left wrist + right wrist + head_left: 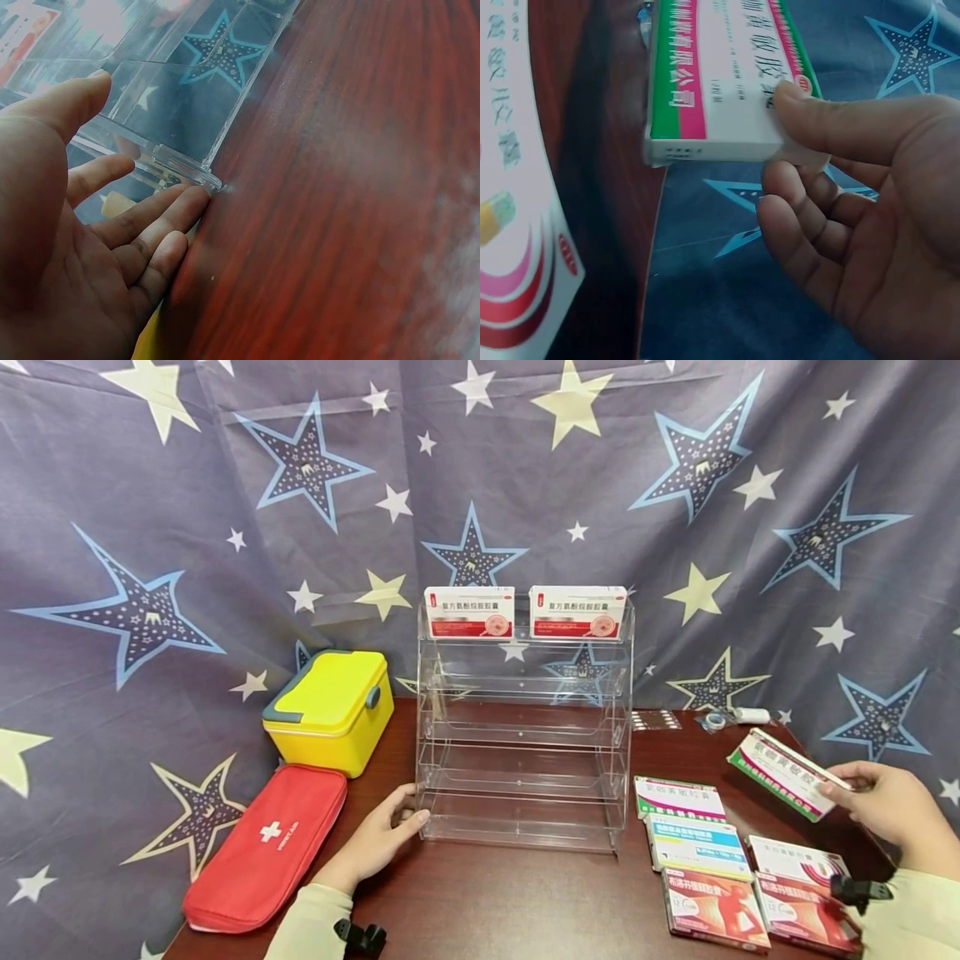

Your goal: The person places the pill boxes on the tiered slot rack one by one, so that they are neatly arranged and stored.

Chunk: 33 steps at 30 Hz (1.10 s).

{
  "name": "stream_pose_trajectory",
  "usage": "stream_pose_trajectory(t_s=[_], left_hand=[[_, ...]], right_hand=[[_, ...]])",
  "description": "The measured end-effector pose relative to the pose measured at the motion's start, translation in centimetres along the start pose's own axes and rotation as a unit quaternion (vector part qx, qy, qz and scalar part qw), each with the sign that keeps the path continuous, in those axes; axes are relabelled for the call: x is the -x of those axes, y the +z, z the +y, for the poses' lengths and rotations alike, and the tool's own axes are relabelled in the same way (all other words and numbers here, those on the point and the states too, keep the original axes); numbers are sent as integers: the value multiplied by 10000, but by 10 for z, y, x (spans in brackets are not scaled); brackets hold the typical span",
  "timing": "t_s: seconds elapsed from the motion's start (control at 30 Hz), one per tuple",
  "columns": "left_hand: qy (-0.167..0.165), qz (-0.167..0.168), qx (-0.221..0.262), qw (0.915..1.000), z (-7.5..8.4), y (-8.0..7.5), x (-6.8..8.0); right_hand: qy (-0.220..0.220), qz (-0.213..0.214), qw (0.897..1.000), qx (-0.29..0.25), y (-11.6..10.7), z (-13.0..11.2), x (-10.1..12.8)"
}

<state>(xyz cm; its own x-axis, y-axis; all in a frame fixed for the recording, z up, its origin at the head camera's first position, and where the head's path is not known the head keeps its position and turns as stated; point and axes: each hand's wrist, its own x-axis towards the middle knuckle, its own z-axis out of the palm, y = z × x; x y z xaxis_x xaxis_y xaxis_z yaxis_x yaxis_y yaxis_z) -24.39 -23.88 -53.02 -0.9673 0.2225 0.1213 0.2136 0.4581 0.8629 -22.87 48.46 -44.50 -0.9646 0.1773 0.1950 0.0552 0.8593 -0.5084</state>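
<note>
Green-pink box (787, 773) – right hand (888, 802) pinching

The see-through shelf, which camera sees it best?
The head view: the whole clear shelf stands on the table, two boxes on top. The left wrist view shows only its bottom corner by the left hand. The right wrist view misses it.

My right hand (892, 806) covered the near end of the green-and-pink medicine box (787, 772), and in the right wrist view the box's far end ran off the top edge. The print on it was too blurred for me to read. My right sleeve hid a corner of the nearest red box (806, 914). The small items (720, 720) at the far right of the tabletop (525, 902) were too small to tell. My left hand (82, 247) was cut off by the left wrist view's edge.
</note>
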Motion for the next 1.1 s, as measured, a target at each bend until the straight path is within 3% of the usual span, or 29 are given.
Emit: stream_pose_trajectory(t_s=[0.2, 0.4, 0.47, 0.57, 0.7, 0.83, 0.9, 1.1], left_hand=[[14, -12, 57, 10000, -2, 1, 1], [12, 3, 60, 10000, -3, 1, 2], [-6, 3, 64, 10000, -3, 1, 2], [-2, -3, 78, 10000, -3, 1, 3], [90, -31, 63, 9999, -2, 0, 2], [120, -78, 12, 9999, 1, 0, 0], [95, -91, 25, 9999, 2, -1, 0], [58, -75, 116, 9999, 5, -1, 2]], right_hand=[[73, 722, 9970, 281, -11, -17, -1], [417, 1462, 9879, -314, -17, -40, -1], [500, 1762, 9799, -793, -19, -53, 0], [574, 2336, 9553, -1719, -22, -79, 1], [-29, 3212, 9055, -2772, -19, -121, 4], [-872, 3503, 8728, -3285, -11, -167, 7], [-1174, 3384, 8681, -3438, -8, -191, 8], [-2373, 2658, 8726, -3342, 11, -263, -4]])
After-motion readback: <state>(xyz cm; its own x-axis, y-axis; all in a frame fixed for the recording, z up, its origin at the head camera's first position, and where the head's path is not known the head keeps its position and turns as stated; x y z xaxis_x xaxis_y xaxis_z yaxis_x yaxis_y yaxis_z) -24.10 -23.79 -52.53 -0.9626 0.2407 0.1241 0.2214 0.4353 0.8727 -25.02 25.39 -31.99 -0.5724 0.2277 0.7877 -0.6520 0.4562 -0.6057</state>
